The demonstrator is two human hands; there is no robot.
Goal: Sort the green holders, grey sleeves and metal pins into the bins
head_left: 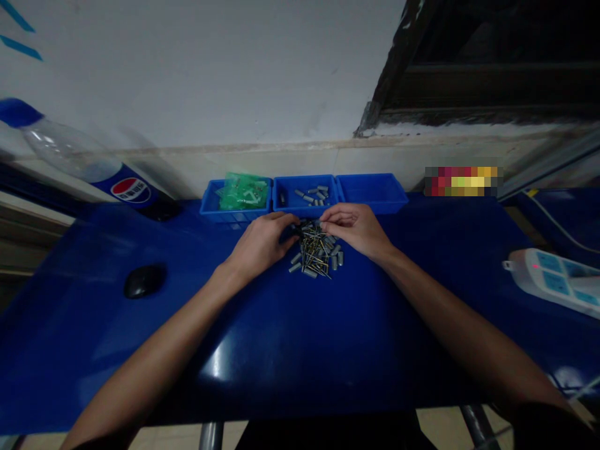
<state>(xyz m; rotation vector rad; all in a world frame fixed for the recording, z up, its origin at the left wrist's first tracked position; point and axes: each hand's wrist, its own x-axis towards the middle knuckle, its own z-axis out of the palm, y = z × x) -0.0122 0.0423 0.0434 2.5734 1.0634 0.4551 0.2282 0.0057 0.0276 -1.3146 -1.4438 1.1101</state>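
A pile of thin gold and silver screws (316, 250) lies on the blue table (290, 337), mixed with short grey cylinders (310, 273). At its left edge is my left hand (265, 242), thumb and fingers curled around something dark that I cannot make out. My right hand (355, 230) reaches over the upper right of the pile with thumb and fingertips pinched together. What sits in that pinch is too small to name. Behind the hands, the middle blue bin (304, 209) holds several grey cylinders (315, 195).
The left blue bin (220, 217) holds green plastic bags (244, 191); the right blue bin (372, 187) adjoins the middle one. A cola bottle (100, 169) leans at far left, behind a black mouse (144, 281). At right lies a white power strip (553, 278). A wall (234, 75) rises behind.
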